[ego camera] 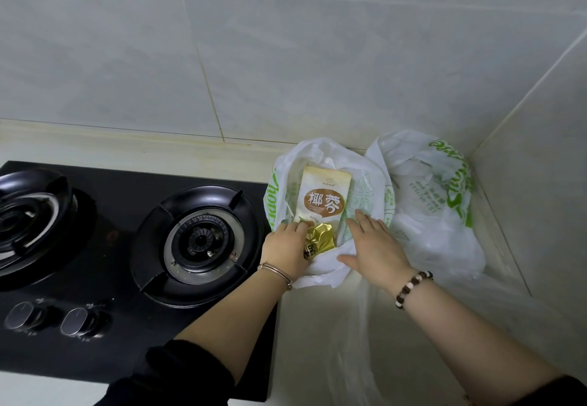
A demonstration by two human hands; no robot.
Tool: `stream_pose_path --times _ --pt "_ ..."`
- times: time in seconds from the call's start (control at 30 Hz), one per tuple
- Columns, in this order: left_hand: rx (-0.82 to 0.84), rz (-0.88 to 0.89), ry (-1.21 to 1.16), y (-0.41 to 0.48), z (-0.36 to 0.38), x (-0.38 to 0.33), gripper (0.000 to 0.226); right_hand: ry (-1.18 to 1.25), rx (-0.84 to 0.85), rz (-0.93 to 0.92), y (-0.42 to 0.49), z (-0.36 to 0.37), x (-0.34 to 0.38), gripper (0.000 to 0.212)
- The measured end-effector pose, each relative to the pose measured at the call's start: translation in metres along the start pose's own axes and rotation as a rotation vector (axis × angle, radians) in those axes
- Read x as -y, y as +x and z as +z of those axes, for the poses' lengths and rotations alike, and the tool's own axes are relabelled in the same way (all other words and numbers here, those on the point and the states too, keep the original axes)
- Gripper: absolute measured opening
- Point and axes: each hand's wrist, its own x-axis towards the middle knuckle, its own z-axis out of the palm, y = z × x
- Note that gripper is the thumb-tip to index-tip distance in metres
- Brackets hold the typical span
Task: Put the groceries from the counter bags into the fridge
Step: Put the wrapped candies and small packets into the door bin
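Two white bags with green print sit at the back right corner of the worktop (314,342), against the tiled wall (286,56). The left bag (317,151) stands just right of the hob (120,326) with its mouth open toward the camera. The right bag (428,202) touches it and fills the corner itself, crumpled, its contents not visible.

Inside the left bag a cream packet (322,196) with a brown label lies flat, top end toward the wall. A gold packet (322,235) of crinkled foil lies at its lower end, overlapping it, nearest the bag's mouth.

The left hand (286,248) is at the left side of the mouth, knuckles up, fingers bent down onto the left part of the gold packet and the lower edge of the cream packet. The thumb is hidden, so I cannot tell whether it grasps the foil or only touches it. A thin bangle (274,270) circles that wrist.

The right hand (376,247) is released: fingers straight and spread, palm pressing the right wall of the left bag down and outward. A bead bracelet (413,288) is on that wrist. Both forearms are bare, with black sleeves (178,374) pushed up.

The hob's right burner (203,240) is unlit, and two knobs (74,320) sit at its front left.
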Motion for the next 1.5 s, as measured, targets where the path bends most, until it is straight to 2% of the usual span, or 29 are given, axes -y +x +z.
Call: stream_pose_path --times 0.1,0.27,0.4,0.43,0.53,0.63,0.67,0.73,0.83,0.97,1.03,1.17,1.27,1.4,1.5 --pt "-0.075 -0.029 -0.131 -0.004 -0.010 0.003 0.047 -0.015 -0.005 0.001 0.000 -0.006 -0.006 0.073" --pt "-0.173 -0.129 -0.375 -0.006 -0.040 0.011 0.054 -0.037 -0.094 0.059 0.014 -0.031 0.003 0.043" --pt "-0.275 -0.258 -0.589 -0.014 -0.060 0.018 0.055 0.001 0.136 0.067 0.035 -0.054 0.010 0.029" --pt "-0.295 -0.281 -0.635 -0.016 -0.063 0.019 0.055 0.026 0.147 0.094 0.041 -0.057 0.010 0.025" --pt "-0.350 -0.334 -0.735 -0.020 -0.070 0.023 0.054 0.268 -0.036 0.203 0.064 -0.053 0.012 0.013" --pt "-0.378 -0.383 -0.790 -0.021 -0.074 0.026 0.052 0.649 -0.051 0.371 0.088 -0.043 0.021 0.065" --pt "-0.386 -0.396 -0.803 -0.021 -0.074 0.027 0.052 0.764 -0.048 0.439 0.094 -0.040 0.023 0.074" --pt "-0.400 -0.413 -0.818 -0.023 -0.075 0.029 0.050 0.934 -0.073 0.543 0.101 -0.037 0.026 0.076" --pt "-0.393 -0.429 -0.822 -0.027 -0.075 0.035 0.050 1.047 -0.096 0.623 0.106 -0.033 0.026 0.061" --pt "-0.361 -0.439 -0.786 -0.030 -0.075 0.040 0.050 0.925 -0.044 0.489 0.106 -0.032 0.031 0.018" --pt "-0.358 -0.443 -0.781 -0.031 -0.076 0.040 0.050 0.854 -0.040 0.435 0.104 -0.032 0.034 0.029" --pt "-0.374 -0.453 -0.792 -0.031 -0.079 0.038 0.048 0.770 -0.086 0.261 0.086 -0.035 0.039 0.012" --pt "-0.387 -0.444 -0.792 -0.035 -0.084 0.035 0.049 0.656 -0.240 0.140 0.065 -0.050 0.040 0.010" --pt "-0.438 -0.437 -0.798 -0.043 -0.096 0.026 0.049 0.588 -0.482 0.093 0.037 -0.081 0.045 0.025" --pt "-0.469 -0.436 -0.803 -0.055 -0.106 0.020 0.047 0.605 -0.568 0.042 0.019 -0.098 0.056 0.031"
